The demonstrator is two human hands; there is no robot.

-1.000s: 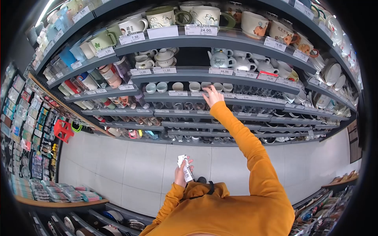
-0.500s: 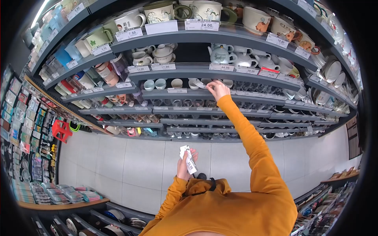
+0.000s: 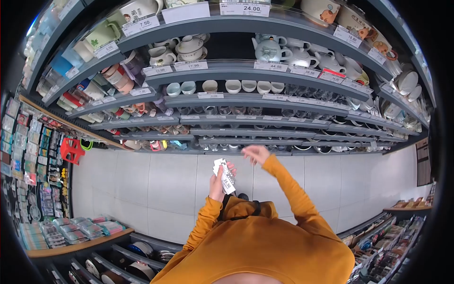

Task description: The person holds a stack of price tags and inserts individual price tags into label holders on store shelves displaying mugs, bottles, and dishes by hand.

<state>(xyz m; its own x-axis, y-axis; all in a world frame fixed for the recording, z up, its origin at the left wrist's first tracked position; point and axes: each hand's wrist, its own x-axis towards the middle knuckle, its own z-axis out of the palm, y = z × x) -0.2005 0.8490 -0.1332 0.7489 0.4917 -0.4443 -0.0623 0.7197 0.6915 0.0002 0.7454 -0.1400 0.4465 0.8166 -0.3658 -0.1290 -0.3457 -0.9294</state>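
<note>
My left hand [image 3: 216, 187] is closed round a small stack of white price tags [image 3: 227, 183], held above the floor in front of my body. The top tag reads 35.50. My right hand [image 3: 257, 154] hangs in the air to the right of the tags, in front of the lowest shelves. Its fingers are bent and smeared by motion, so whether anything is between them does not show. Above it, a shelf carries a row of small bowls [image 3: 233, 86], with a price tag [image 3: 210, 95] on the shelf edge below them.
Higher shelves hold teapots [image 3: 268, 48] and mugs [image 3: 105, 34]. Glassware stands on the lower shelves. A red plastic stool [image 3: 72, 150] is on the left by hanging packets. Flat packs [image 3: 71, 229] lie on a display at the lower left. Grey tiled floor [image 3: 179, 189] lies between the shelves.
My right hand has pulled back and down from the bowl shelf, where it had a white tag at its fingers. That tag no longer shows there. My left hand still holds the tags.
</note>
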